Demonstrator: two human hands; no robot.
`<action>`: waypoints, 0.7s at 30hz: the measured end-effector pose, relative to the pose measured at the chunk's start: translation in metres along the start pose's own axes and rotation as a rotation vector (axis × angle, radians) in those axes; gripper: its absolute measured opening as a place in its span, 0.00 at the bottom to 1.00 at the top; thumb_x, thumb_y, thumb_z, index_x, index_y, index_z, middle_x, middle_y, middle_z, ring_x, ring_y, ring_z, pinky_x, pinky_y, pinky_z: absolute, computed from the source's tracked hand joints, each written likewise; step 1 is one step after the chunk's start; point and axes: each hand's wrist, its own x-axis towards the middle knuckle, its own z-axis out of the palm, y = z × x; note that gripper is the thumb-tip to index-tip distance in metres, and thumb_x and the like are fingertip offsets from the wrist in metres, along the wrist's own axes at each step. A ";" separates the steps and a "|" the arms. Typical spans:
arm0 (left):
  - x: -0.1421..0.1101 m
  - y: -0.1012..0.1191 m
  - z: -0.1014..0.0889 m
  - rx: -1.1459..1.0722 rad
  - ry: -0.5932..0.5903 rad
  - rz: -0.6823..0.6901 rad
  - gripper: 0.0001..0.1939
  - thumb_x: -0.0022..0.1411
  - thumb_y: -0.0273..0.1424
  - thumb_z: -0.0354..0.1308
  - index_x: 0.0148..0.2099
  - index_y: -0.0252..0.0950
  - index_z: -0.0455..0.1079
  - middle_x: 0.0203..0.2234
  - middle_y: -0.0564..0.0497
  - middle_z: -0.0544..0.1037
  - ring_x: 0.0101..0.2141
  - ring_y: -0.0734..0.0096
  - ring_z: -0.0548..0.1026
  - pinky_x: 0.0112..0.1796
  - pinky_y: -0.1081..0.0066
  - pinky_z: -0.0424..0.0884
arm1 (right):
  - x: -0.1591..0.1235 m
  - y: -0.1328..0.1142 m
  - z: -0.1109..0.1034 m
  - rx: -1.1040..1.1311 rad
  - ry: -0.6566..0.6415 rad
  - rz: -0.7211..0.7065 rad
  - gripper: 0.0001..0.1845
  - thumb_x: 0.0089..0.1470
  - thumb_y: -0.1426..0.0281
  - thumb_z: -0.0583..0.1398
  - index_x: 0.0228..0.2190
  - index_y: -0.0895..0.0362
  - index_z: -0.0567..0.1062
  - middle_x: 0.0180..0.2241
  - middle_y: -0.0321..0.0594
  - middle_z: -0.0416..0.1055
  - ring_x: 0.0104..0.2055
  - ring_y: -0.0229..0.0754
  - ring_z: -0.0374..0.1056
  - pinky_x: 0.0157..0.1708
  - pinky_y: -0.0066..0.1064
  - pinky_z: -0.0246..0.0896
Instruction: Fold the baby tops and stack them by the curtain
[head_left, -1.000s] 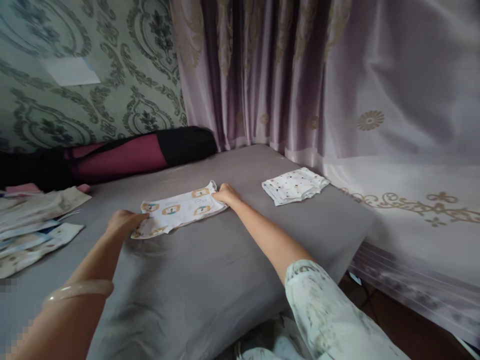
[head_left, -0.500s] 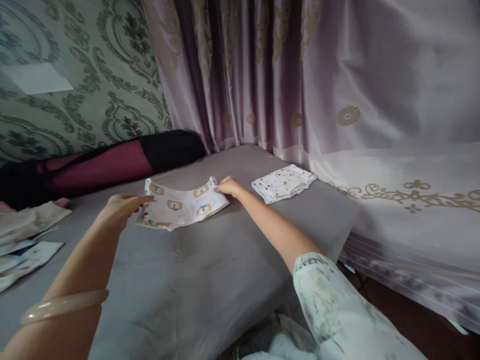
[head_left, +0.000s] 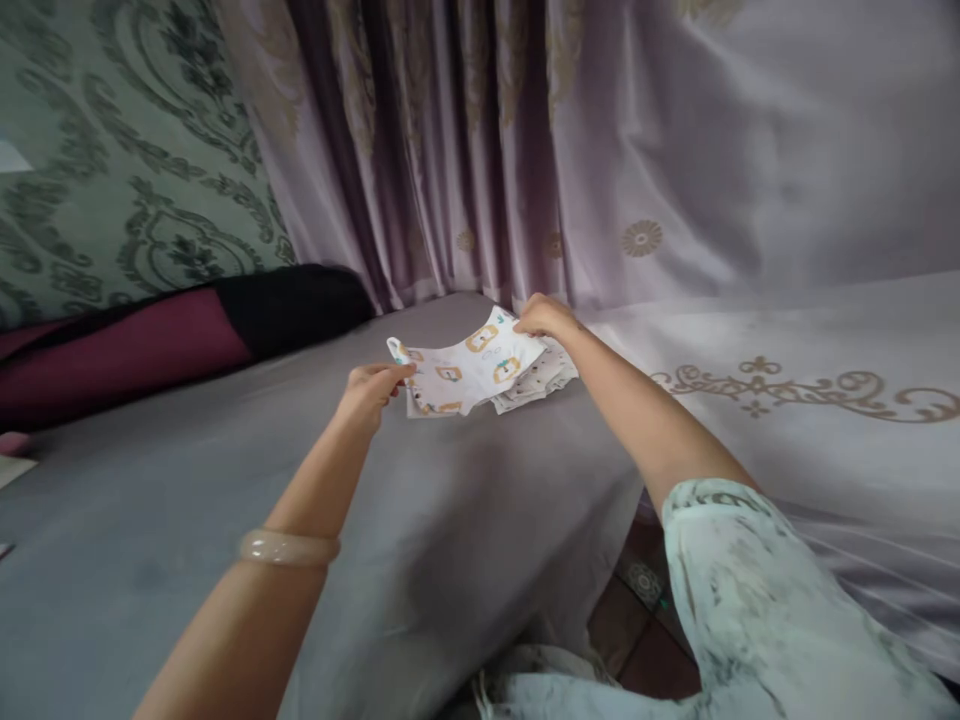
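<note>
Both my hands hold a folded white cloth with orange printed squares [head_left: 469,368] just above the grey bed [head_left: 225,500]. My left hand [head_left: 371,390] pinches its left end; a pale bangle sits on that wrist. My right hand [head_left: 544,315] grips its far right corner. The cloth hangs over a second folded white cloth with small dots [head_left: 544,375], which lies near the bed's right edge and is mostly covered.
A maroon and black long bag [head_left: 172,335] lies along the patterned wall at the back left. Purple curtains [head_left: 487,150] hang behind the bed, and a pale embroidered curtain [head_left: 787,380] drapes down on the right. The floor shows below the bed's right edge.
Both hands lifted the printed cloth from the middle of the bed and carried it right, over the dotted folded cloth. The view swung right, so the pile of cloths at the left left the frame.
</note>
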 end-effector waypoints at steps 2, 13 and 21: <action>0.002 0.001 0.022 -0.049 -0.019 0.015 0.09 0.41 0.33 0.66 0.22 0.34 0.71 0.16 0.54 0.68 0.18 0.79 0.61 0.20 0.75 0.51 | 0.003 0.015 -0.007 0.000 -0.068 0.109 0.03 0.46 0.71 0.65 0.25 0.58 0.80 0.22 0.41 0.76 0.29 0.41 0.73 0.32 0.28 0.67; 0.004 -0.001 0.116 -0.256 -0.084 -0.043 0.10 0.43 0.33 0.65 0.23 0.33 0.70 0.19 0.54 0.69 0.19 0.80 0.62 0.20 0.76 0.52 | 0.034 0.071 -0.017 -0.008 0.068 0.190 0.07 0.54 0.75 0.61 0.33 0.63 0.80 0.22 0.45 0.75 0.32 0.44 0.74 0.39 0.32 0.68; 0.010 -0.016 0.147 -0.280 -0.112 -0.089 0.11 0.43 0.35 0.66 0.25 0.32 0.70 0.21 0.51 0.72 0.19 0.81 0.64 0.19 0.77 0.54 | 0.052 0.089 -0.010 -0.091 0.158 0.155 0.13 0.53 0.69 0.64 0.37 0.67 0.80 0.29 0.53 0.75 0.44 0.53 0.72 0.43 0.39 0.65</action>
